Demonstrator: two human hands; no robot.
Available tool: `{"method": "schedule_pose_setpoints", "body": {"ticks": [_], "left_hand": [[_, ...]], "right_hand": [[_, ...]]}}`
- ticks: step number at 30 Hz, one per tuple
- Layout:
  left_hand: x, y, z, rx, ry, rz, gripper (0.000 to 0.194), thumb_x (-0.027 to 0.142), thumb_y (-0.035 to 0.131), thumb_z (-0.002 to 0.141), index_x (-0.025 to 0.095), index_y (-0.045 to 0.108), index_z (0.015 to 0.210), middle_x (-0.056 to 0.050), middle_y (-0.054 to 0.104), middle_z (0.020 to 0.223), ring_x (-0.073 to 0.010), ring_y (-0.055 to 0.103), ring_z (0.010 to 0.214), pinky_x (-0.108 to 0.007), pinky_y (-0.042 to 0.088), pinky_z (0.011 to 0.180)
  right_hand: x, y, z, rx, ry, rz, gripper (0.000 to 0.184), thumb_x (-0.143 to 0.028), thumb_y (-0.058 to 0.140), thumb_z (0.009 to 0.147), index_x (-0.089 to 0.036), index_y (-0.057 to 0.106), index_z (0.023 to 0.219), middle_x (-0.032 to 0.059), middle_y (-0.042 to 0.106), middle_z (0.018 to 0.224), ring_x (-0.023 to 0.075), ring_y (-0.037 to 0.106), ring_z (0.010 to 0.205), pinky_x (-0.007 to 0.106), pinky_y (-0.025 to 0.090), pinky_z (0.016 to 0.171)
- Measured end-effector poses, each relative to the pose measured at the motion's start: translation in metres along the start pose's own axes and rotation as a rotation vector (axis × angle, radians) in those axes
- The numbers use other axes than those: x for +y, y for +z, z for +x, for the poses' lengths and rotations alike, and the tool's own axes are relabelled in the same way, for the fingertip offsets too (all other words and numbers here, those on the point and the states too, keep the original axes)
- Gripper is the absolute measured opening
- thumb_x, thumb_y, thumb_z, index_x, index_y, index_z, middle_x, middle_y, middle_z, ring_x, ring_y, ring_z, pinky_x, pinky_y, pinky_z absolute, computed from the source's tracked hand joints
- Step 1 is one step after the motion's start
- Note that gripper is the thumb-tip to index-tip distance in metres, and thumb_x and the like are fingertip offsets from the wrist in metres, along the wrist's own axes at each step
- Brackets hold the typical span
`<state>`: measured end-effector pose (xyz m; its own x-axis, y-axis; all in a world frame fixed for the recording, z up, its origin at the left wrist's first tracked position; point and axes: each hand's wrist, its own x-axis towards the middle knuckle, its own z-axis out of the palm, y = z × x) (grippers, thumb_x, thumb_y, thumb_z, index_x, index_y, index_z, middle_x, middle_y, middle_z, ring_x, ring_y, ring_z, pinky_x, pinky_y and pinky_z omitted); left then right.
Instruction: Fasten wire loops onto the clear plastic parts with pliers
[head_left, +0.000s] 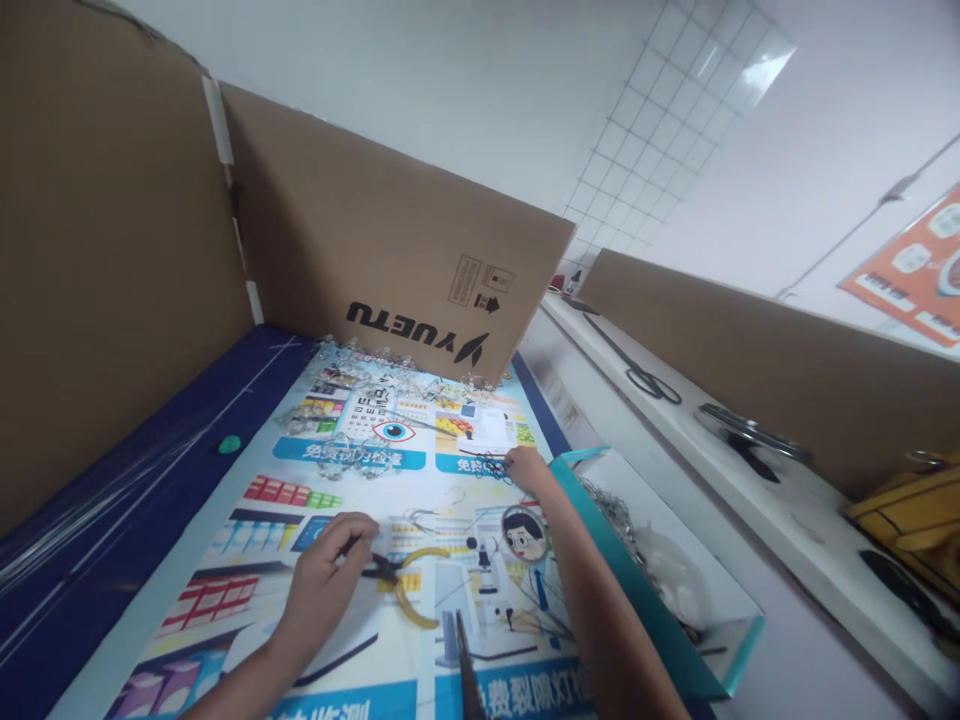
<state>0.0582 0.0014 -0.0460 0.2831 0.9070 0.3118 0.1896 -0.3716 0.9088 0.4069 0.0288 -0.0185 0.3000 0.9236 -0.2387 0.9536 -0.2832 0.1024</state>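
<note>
My left hand (337,550) is over the printed sheet (390,510), fingers curled together; whatever they may hold is hidden. Just right of its fingertips lie pliers (405,580) with yellow handles spread apart. My right hand (527,470) reaches farther forward, its closed fingers at a small bundle of dark wire loops (487,464). Thin bent wire pieces (424,518) lie between the hands. Several clear and silvery wire pieces (352,455) are scattered over the far part of the sheet. A dark pointed tool (466,670) shows at the bottom edge.
A teal-edged box (637,600) with metal wire and a clear plastic bag stands right of my right forearm. Cardboard panels (390,230) wall the back and left. Scissors (652,385) lie on the white ledge (690,440). A green round object (229,444) sits left.
</note>
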Motion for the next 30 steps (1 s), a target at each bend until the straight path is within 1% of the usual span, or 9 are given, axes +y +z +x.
{"method": "schedule_pose_setpoints", "body": {"ticks": [5, 8, 12, 19, 25, 30], "left_hand": [[-0.003, 0.0, 0.0, 0.009, -0.008, -0.016, 0.013, 0.024, 0.046, 0.078, 0.019, 0.058, 0.078, -0.004, 0.059, 0.088, -0.0172, 0.057, 0.082, -0.026, 0.048, 0.069], [-0.004, 0.0, -0.001, 0.016, -0.015, -0.026, 0.013, 0.025, 0.047, 0.078, 0.019, 0.058, 0.079, -0.004, 0.059, 0.089, -0.017, 0.057, 0.08, -0.026, 0.048, 0.068], [-0.002, 0.0, -0.001, 0.024, -0.011, -0.043, 0.013, 0.025, 0.047, 0.078, 0.018, 0.058, 0.078, -0.004, 0.06, 0.088, -0.0166, 0.058, 0.077, -0.026, 0.049, 0.067], [-0.002, 0.0, -0.001, 0.032, 0.022, -0.048, 0.014, 0.023, 0.046, 0.077, 0.019, 0.06, 0.077, -0.003, 0.061, 0.085, -0.0163, 0.057, 0.078, -0.025, 0.048, 0.066], [-0.001, 0.0, -0.001, 0.008, 0.014, -0.038, 0.013, 0.022, 0.044, 0.079, 0.019, 0.057, 0.078, -0.003, 0.06, 0.084, -0.0158, 0.056, 0.077, -0.025, 0.047, 0.067], [-0.003, 0.001, -0.001, -0.002, 0.026, -0.039, 0.012, 0.022, 0.044, 0.079, 0.019, 0.056, 0.078, -0.003, 0.059, 0.085, -0.0168, 0.056, 0.08, -0.027, 0.046, 0.07]], "right_hand": [[-0.003, -0.001, -0.009, 0.058, 0.03, 0.012, 0.031, -0.032, 0.051, 0.087, -0.016, 0.051, 0.113, 0.0074, 0.053, 0.113, 0.0187, 0.055, 0.095, 0.039, 0.048, 0.079], [-0.006, -0.004, -0.016, 0.089, 0.025, 0.024, 0.03, -0.032, 0.05, 0.087, -0.017, 0.051, 0.113, 0.0073, 0.053, 0.113, 0.0184, 0.055, 0.095, 0.039, 0.048, 0.08], [-0.017, -0.007, -0.017, 0.096, -0.03, 0.033, 0.03, -0.032, 0.05, 0.087, -0.017, 0.052, 0.112, 0.0068, 0.053, 0.113, 0.0185, 0.055, 0.094, 0.038, 0.048, 0.079], [-0.041, -0.004, -0.006, 0.078, -0.132, -0.038, 0.029, -0.032, 0.049, 0.087, -0.018, 0.052, 0.112, 0.007, 0.053, 0.114, 0.018, 0.055, 0.095, 0.038, 0.048, 0.08], [-0.05, 0.001, -0.004, 0.084, -0.179, -0.15, 0.029, -0.032, 0.05, 0.087, -0.017, 0.052, 0.112, 0.0074, 0.053, 0.113, 0.018, 0.055, 0.094, 0.038, 0.048, 0.08], [-0.055, 0.001, -0.006, 0.101, -0.216, -0.174, 0.03, -0.031, 0.05, 0.087, -0.015, 0.052, 0.112, 0.0088, 0.053, 0.113, 0.0185, 0.055, 0.095, 0.038, 0.047, 0.081]]}}
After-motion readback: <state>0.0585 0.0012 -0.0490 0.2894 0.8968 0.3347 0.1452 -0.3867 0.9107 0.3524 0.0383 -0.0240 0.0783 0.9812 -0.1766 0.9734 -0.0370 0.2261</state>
